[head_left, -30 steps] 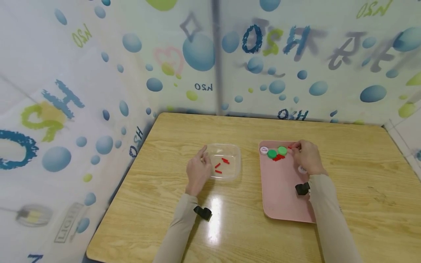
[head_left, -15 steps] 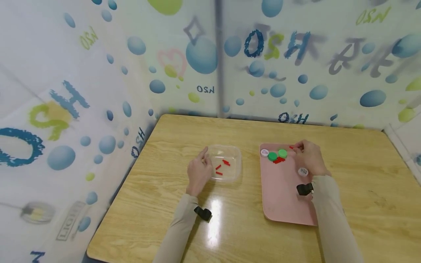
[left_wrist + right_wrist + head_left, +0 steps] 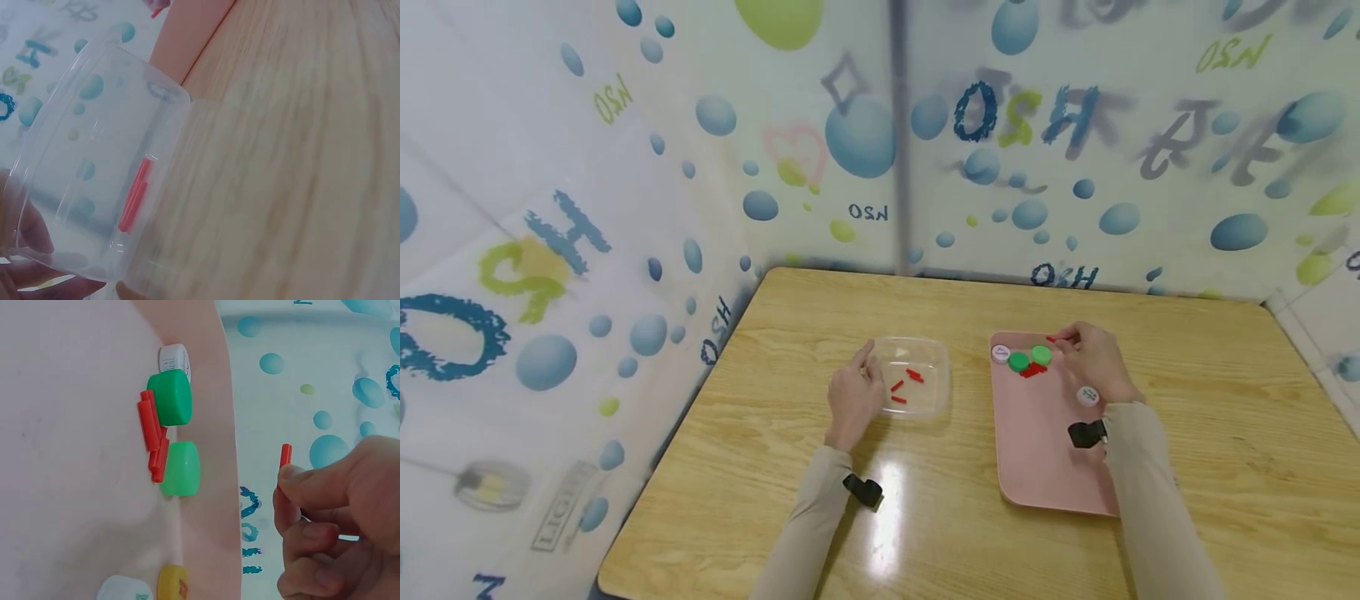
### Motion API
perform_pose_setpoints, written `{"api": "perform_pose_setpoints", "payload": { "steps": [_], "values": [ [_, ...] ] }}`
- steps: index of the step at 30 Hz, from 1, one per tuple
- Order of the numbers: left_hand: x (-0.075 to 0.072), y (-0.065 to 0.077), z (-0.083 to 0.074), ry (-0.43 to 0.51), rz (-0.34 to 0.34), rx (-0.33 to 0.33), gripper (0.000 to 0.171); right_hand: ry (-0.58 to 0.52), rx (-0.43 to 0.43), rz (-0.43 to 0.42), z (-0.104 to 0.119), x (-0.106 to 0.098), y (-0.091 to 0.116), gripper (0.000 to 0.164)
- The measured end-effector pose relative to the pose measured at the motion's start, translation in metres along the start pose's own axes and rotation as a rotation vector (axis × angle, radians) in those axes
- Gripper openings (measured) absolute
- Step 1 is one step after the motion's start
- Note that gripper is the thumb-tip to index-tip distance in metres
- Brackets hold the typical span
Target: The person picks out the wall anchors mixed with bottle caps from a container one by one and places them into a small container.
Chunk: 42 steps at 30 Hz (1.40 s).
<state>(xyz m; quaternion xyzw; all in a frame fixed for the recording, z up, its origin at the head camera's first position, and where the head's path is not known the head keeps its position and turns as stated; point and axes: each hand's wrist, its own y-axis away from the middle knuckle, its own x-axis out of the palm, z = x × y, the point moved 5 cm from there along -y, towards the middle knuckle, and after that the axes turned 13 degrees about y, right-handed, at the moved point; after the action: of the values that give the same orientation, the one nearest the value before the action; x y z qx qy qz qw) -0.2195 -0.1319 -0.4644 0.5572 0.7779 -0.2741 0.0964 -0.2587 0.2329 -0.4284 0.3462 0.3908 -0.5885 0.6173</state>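
Note:
My left hand point(image 3: 853, 400) grips the left side of a clear plastic container point(image 3: 945, 379); in the left wrist view the thumb and fingers lie about its rim. Several short red sticks point(image 3: 913, 376) lie on the container's floor. Over the far edge of a pink tray point(image 3: 1037, 458), my right hand point(image 3: 1093, 362) pinches one red stick point(image 3: 285, 454) between thumb and forefinger. More red sticks point(image 3: 150, 425) lie in the tray against a dark green cap point(image 3: 173, 398) and a light green cap point(image 3: 182, 469).
A white cap point(image 3: 175, 358) sits in the tray's far left corner. Another white cap point(image 3: 1087, 396) and a yellow cap point(image 3: 173, 584) lie nearer my right hand. The wooden table point(image 3: 737, 500) meets patterned walls at its back and left.
My right hand has shifted slightly left along the tray's far edge, with the red stick between its fingertips. The left hand stays at the container. The head view has tilted a little.

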Motion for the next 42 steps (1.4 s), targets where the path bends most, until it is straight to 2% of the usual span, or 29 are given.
{"api": "perform_pose_setpoints", "payload": {
  "steps": [5, 14, 23, 30, 34, 42],
  "values": [
    [0.000, 0.001, 0.001, 0.002, 0.012, -0.010, 0.039, -0.018, 0.012, 0.022, 0.006, 0.001, -0.002, 0.020],
    [0.000, 0.000, 0.002, 0.000, 0.012, -0.005, 0.041, -0.056, -0.045, 0.028, 0.018, 0.007, -0.001, 0.021],
    [0.001, 0.000, 0.001, -0.002, 0.008, 0.002, 0.041, 0.074, -0.073, 0.031, 0.031, 0.011, -0.002, 0.027],
    [0.001, 0.000, 0.003, 0.004, 0.011, -0.013, 0.042, -0.119, -0.151, 0.060, 0.046, 0.023, -0.009, 0.021],
    [0.001, -0.001, 0.004, 0.011, 0.016, -0.017, 0.041, -0.094, -0.183, 0.022, 0.053, 0.025, -0.012, 0.018],
    [0.001, -0.001, 0.003, 0.017, 0.033, -0.019, 0.041, -0.122, -0.215, 0.042, 0.069, 0.025, -0.014, 0.018]
  ]
}}
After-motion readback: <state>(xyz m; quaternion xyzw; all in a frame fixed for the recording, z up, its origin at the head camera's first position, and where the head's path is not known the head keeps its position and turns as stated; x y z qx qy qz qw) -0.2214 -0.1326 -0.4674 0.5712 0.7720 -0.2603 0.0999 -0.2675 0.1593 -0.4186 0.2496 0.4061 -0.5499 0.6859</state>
